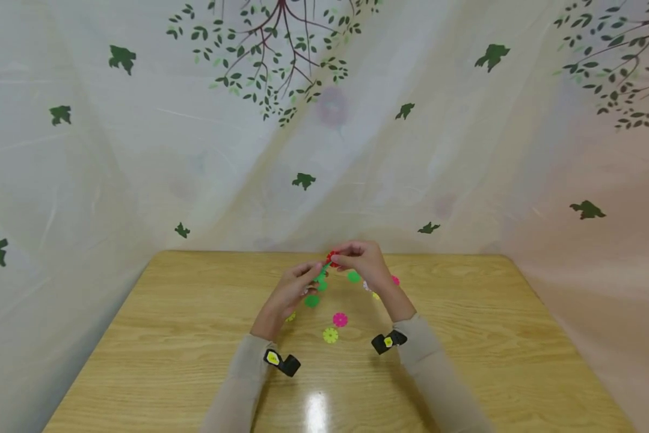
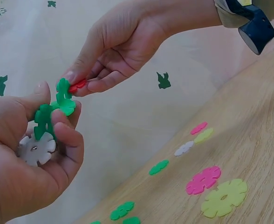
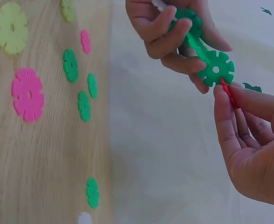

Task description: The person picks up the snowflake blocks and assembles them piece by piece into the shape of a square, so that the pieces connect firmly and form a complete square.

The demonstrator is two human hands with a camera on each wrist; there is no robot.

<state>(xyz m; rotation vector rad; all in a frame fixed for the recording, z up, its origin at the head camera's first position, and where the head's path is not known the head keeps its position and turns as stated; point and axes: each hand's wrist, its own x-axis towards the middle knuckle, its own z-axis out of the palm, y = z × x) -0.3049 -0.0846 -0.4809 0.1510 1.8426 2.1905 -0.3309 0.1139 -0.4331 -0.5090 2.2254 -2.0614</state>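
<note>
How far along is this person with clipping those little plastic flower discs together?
Early on. Done: a small chain of green discs and one white disc sits joined in the left hand. In hand: the right hand pinches a red disc at the chain's end. Left: loose discs, including a pink disc, lie on the table.

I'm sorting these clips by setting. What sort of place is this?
Probably a staged indoor recording booth: a bare wooden table, a printed tree-pattern curtain all round it, and loose plastic discs that both hands join.
</note>
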